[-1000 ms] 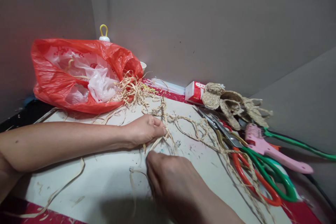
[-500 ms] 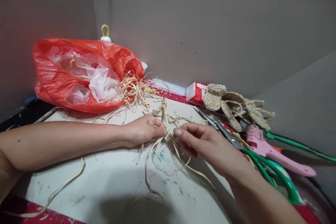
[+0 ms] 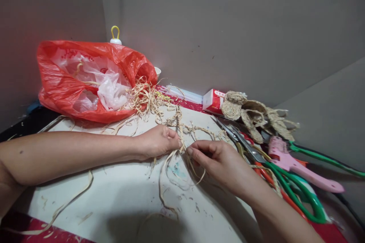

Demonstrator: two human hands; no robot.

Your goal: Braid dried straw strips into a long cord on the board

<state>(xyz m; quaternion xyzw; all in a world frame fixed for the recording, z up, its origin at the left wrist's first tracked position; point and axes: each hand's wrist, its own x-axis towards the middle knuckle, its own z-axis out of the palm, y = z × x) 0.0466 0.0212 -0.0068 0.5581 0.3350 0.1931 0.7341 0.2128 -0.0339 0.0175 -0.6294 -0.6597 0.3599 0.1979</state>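
A pale straw braid (image 3: 179,123) lies over the middle of the white board, with side branches and loose strands trailing toward me. My left hand (image 3: 162,141) is closed, its thumb and fingertips pinching the braid near its lower end. Just to the right, my right hand (image 3: 212,155) is closed too, with thumb and forefinger pinched on a straw strand (image 3: 188,152) beside the braid. One long loose strand (image 3: 161,186) hangs from the braid toward the front.
A red plastic bag (image 3: 62,95) with straw fibres (image 3: 144,97) spilling out stands back left. On the right lie green-handled scissors (image 3: 313,201), a pink glue gun (image 3: 299,167) and woven straw pieces (image 3: 232,106) by a red-and-white box (image 3: 212,100). Glue sticks (image 3: 185,94) lie at the back.
My right hand has shifted slightly left and its fingertips have closed on the strand close to the braid. The strand that stretched out to the right now curls near that hand. My left hand stays put.
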